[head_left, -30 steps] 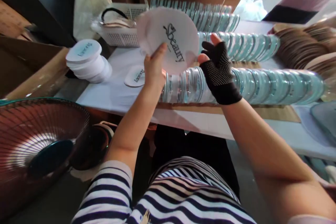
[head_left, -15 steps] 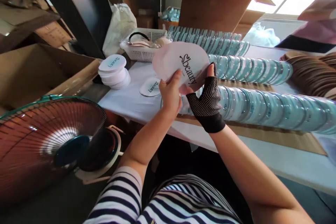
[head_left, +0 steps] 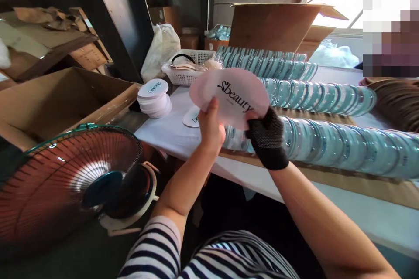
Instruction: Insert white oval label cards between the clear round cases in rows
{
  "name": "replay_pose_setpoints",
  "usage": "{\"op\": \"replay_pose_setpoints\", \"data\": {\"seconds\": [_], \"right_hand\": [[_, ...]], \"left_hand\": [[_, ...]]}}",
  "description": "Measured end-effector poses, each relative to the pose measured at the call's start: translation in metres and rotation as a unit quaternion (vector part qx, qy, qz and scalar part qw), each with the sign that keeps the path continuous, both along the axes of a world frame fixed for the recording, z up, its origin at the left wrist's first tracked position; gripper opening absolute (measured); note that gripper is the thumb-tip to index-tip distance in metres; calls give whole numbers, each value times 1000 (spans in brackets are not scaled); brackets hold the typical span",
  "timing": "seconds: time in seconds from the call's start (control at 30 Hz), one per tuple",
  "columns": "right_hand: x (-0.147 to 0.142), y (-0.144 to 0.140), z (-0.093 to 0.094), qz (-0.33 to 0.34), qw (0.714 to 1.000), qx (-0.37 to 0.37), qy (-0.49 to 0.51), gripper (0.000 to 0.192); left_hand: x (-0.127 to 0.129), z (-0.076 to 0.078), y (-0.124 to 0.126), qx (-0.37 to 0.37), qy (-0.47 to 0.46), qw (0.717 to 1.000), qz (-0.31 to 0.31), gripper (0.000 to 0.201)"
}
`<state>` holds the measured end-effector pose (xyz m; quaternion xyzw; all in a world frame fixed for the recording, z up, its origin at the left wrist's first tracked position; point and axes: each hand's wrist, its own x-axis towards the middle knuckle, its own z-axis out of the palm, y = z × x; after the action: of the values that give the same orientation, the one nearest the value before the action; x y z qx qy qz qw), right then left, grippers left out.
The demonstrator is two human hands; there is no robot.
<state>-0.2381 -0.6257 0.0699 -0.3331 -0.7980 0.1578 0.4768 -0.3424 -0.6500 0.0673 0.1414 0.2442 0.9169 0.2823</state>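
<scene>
Up over the table's near edge I hold a pale pink, rounded flat card printed with "beauty" in black. My bare left hand pinches its lower left part, thumb on the printed face. The fingers of my right hand, in a black fingerless glove with dots, close on the lower right edge. Partly hidden behind my left hand, a white printed round card lies on the table. Farther left stands a stack of similar white round cards.
Rows of clear, rounded plastic pieces stand on cardboard to the right. A white basket with wrapped items sits at the back. At left are a fan and an open cardboard box. Brown rounded pieces lie far right.
The pink card has turned so its print lies flatter and faces me more. My right thumb and fingers have shifted lower along its right edge. The view has tilted up slightly.
</scene>
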Motion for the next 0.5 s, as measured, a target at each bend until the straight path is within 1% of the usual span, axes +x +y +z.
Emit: {"op": "replay_pose_setpoints", "data": {"seconds": [0.03,0.1,0.13,0.2,0.23,0.27,0.3,0.33,0.37,0.43,0.47,0.5], "right_hand": [[6,0,5,-24,999,-2,24,40],[24,-5,16,-76,995,46,43,39],[34,-10,20,-94,992,76,28,41],[55,-25,22,-117,985,112,-53,51],[64,-33,20,-124,980,114,-108,57],[72,-41,16,-129,973,106,-160,62],[78,-49,12,-136,965,94,-201,65],[83,-55,7,-144,959,82,-231,66],[87,-60,3,-147,954,72,-252,66],[91,-65,-2,-144,950,65,-270,65],[91,-67,-2,-139,949,65,-275,65],[90,-67,0,-133,949,66,-278,64]], "left_hand": [[-10,0,3,-7,25,1000,9,25],[-44,-3,11,-59,93,993,39,27],[-65,-6,17,-112,140,982,59,29],[-112,-19,26,-174,167,968,73,34],[-134,-28,29,-236,198,947,92,39],[-153,-38,30,-368,294,873,129,47],[-169,-49,28,-425,319,836,135,58],[-180,-59,26,-468,343,803,137,64],[-187,-68,22,-499,361,776,137,67],[-186,-81,14,-515,383,754,141,68],[-179,-83,11,-507,402,747,153,67],[-167,-83,8,-479,419,755,160,64]]}}
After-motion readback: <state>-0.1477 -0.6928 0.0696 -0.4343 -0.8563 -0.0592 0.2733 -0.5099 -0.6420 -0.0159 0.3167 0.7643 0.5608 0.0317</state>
